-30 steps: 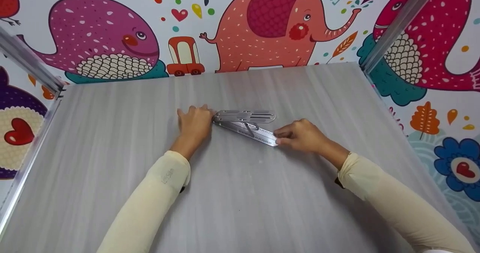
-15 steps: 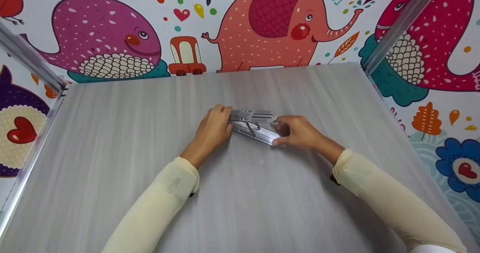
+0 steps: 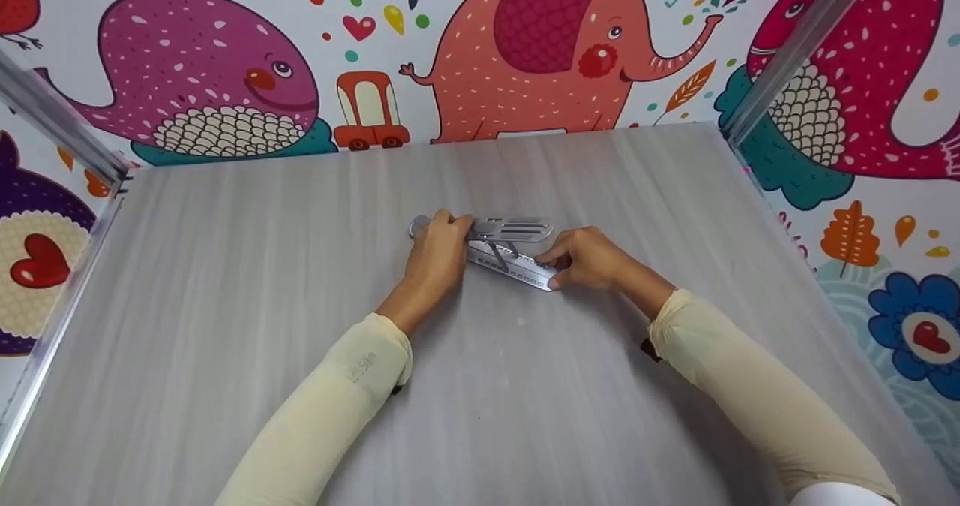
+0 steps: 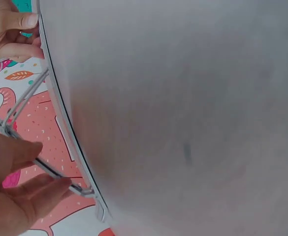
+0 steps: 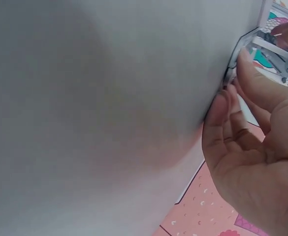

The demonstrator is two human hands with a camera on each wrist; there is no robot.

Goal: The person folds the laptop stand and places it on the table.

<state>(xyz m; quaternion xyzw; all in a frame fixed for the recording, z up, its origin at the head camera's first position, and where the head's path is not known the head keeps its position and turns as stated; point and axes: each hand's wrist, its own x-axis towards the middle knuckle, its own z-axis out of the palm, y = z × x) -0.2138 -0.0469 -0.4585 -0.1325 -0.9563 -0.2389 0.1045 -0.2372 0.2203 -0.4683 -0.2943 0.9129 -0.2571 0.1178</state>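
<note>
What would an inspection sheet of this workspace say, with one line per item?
Surface: grey wood-grain table, flat, bare around the hands.
Job's things: one folding metal stand, partly opened, upper plate raised above the lower perforated plate, near the table's middle.
Clutter: nothing seen.
Hands: left hand grips the stand's left end; right hand pinches the right end of the lower plate with its fingers. Both arms wear cream sleeves.
Cables: nothing seen.
Surroundings: cartoon wallpaper with an elephant and whales on three sides; metal rails at the table's corners.
</note>
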